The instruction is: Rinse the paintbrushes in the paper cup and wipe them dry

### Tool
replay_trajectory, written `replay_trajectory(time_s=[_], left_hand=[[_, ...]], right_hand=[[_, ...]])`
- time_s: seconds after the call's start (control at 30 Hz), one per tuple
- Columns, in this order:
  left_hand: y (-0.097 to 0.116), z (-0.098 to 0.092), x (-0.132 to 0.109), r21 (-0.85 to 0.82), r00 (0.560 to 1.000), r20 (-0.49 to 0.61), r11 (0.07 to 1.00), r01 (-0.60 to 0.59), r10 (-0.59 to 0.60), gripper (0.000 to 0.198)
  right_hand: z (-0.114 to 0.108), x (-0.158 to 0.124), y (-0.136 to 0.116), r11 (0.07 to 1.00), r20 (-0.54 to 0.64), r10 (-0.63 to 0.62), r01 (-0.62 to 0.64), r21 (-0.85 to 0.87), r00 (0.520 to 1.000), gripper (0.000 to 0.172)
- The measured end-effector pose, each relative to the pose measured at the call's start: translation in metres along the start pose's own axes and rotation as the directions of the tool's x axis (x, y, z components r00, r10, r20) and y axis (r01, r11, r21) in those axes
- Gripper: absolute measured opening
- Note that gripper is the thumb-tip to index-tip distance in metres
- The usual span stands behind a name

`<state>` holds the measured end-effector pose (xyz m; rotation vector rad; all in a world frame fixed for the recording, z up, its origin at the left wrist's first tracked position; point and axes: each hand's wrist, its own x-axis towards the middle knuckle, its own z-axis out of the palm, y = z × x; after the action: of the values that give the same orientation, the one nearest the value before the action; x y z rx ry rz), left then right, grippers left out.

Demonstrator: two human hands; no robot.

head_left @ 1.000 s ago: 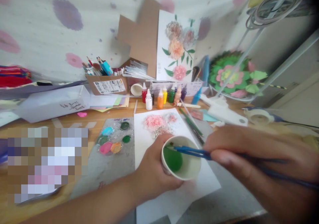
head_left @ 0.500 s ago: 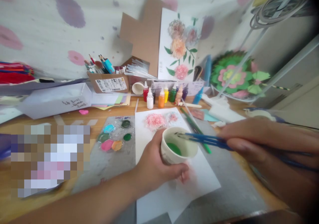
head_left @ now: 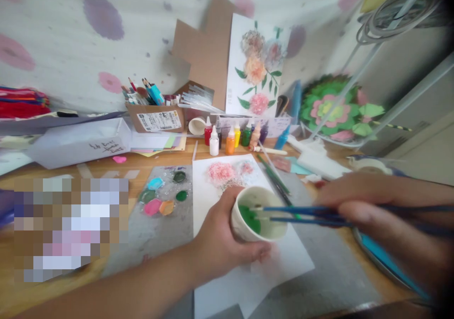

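Your left hand has its fingers clamped on the tilted cup, right hand pinches two brushes dipped in it; more tilt or a brush shove could slop green paint onto the paper beneath your fingers.

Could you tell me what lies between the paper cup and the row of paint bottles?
In the head view, the white sheet with pink dabbed blossoms lies flat between the paper cup and the paint bottles.

Right hand blurred, cut off at rt edge; rear of brushes hidden in its grip. Left hand covers near wall of cup. Pixelated patch on counter: contents unreadable.
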<state>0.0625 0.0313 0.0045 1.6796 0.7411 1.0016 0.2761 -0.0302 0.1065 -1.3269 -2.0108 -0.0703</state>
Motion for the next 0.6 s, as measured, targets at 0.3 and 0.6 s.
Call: replay_trajectory(time_s=[0.3, 0.6], left_hand=[[-0.002, -0.001, -0.001, 0.106, 0.981, 0.055, 0.976, -0.191, 0.186, 0.075], [-0.003, -0.001, -0.002, 0.112, 0.985, 0.048, 0.979, -0.168, 0.164, 0.073]], right_hand=[[0.012, 0.010, -0.021, 0.967, 0.251, 0.001, -0.065, 0.247, 0.968, 0.021], [0.010, 0.014, -0.020, 0.970, 0.276, -0.036, -0.033, 0.241, 0.960, 0.019]])
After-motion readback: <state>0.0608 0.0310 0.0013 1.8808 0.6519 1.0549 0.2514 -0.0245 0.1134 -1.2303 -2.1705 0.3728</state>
